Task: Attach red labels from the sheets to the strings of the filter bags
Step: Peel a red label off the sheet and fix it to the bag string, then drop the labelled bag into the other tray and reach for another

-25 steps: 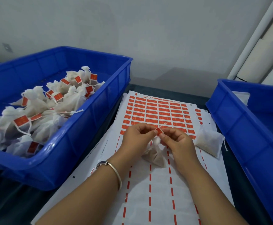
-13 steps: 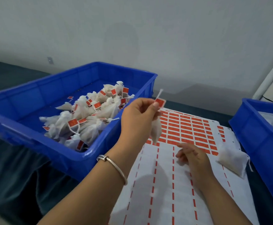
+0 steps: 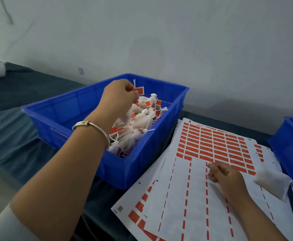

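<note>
My left hand (image 3: pixel 118 97) is up over the blue bin (image 3: pixel 142 164), centre-left of the frame, grip pinched on the string (image 3: pixel 134 82) of a filter bag right at its red label (image 3: pixel 139 90). The bag itself hangs below my fingers, mostly hidden by the hand, over the pile of labelled bags (image 3: pixel 140 122) in the bin. My right hand (image 3: pixel 224 176) rests lower right on the label sheet (image 3: pixel 185 197), fingers loosely curled, holding nothing I can see. One unlabelled bag (image 3: pixel 273 181) lies on the sheet at the right edge, next to a second blue bin (image 3: pixel 288 145).

Risks, as I judge them:
- The label looks freshly folded on the string; since I'm gripping at the tag, sticky edges could cling to my fingers and the bag won't drop clean.
- The pile sits toward the bin's right side, near the wall; a sloppy toss could send the bag onto the sheets.
- Loose strings in the pile could snag this one.
- My right hand lies across the sheets and could shift the loosely stacked pile or lift a label edge on the next peel.
</note>
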The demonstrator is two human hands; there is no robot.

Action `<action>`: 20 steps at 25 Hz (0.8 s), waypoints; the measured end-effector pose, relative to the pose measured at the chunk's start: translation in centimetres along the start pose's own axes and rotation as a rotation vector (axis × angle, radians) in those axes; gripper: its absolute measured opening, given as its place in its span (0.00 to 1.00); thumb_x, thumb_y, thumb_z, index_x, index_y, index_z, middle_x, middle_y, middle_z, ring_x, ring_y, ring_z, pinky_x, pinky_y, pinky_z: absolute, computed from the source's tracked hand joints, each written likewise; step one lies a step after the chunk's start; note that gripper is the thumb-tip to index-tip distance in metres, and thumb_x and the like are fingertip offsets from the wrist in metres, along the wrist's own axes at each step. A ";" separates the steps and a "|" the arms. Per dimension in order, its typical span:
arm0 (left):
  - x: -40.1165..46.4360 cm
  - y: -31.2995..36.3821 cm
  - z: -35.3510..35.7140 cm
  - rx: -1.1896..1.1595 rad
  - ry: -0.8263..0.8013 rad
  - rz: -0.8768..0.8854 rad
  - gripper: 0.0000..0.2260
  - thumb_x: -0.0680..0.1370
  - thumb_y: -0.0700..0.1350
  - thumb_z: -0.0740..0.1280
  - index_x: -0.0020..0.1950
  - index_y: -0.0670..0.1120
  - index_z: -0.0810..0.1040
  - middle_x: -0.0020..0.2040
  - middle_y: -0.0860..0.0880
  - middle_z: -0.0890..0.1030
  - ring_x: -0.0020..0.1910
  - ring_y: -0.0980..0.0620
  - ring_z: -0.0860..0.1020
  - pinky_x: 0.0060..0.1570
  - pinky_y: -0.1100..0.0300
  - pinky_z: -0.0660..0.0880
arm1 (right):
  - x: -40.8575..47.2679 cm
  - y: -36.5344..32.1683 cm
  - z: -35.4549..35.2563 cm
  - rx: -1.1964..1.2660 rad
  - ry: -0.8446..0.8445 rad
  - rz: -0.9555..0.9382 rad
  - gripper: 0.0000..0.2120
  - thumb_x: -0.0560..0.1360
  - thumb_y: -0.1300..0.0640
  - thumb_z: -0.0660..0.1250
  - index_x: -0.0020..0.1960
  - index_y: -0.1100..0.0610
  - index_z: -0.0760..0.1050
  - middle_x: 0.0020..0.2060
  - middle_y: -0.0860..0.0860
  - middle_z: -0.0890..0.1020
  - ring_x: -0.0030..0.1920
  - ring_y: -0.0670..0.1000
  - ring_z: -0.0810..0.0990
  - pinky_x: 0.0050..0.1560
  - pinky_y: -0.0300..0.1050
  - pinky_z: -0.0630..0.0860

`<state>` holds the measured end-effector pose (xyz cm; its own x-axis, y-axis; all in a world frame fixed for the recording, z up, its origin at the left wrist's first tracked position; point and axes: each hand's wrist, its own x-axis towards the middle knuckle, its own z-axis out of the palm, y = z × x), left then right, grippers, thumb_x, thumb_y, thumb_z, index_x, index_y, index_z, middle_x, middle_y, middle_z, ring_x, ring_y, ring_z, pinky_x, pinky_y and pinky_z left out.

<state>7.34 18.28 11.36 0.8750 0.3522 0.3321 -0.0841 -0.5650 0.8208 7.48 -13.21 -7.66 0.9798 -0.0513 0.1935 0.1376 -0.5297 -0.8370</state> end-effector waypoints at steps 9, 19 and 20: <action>0.3 -1.9 2.2 0.340 -0.126 0.032 0.03 0.78 0.47 0.64 0.49 0.49 0.76 0.43 0.53 0.77 0.38 0.58 0.73 0.34 0.66 0.66 | -0.7 -1.0 0.3 -0.235 -0.054 -0.083 0.07 0.76 0.54 0.68 0.40 0.44 0.74 0.37 0.38 0.78 0.39 0.44 0.78 0.40 0.30 0.69; -9.1 3.4 12.5 0.157 -0.463 0.351 0.06 0.78 0.46 0.65 0.53 0.52 0.79 0.41 0.58 0.77 0.39 0.61 0.76 0.40 0.71 0.71 | -1.0 -2.5 -1.1 -0.418 0.132 -0.230 0.06 0.74 0.53 0.69 0.50 0.52 0.81 0.46 0.46 0.83 0.39 0.43 0.75 0.43 0.26 0.66; -10.0 3.3 14.3 0.168 -0.529 0.340 0.07 0.78 0.47 0.64 0.53 0.52 0.79 0.42 0.57 0.78 0.39 0.60 0.76 0.40 0.70 0.71 | -0.7 -2.5 -2.0 -0.416 0.199 -0.212 0.05 0.74 0.54 0.69 0.49 0.52 0.81 0.46 0.47 0.83 0.40 0.43 0.75 0.43 0.28 0.67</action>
<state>5.16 2.20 4.13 0.9329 -0.2577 0.2515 -0.3596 -0.7040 0.6125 6.13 -13.54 -4.66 0.8844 -0.0450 0.4646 0.2212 -0.8360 -0.5022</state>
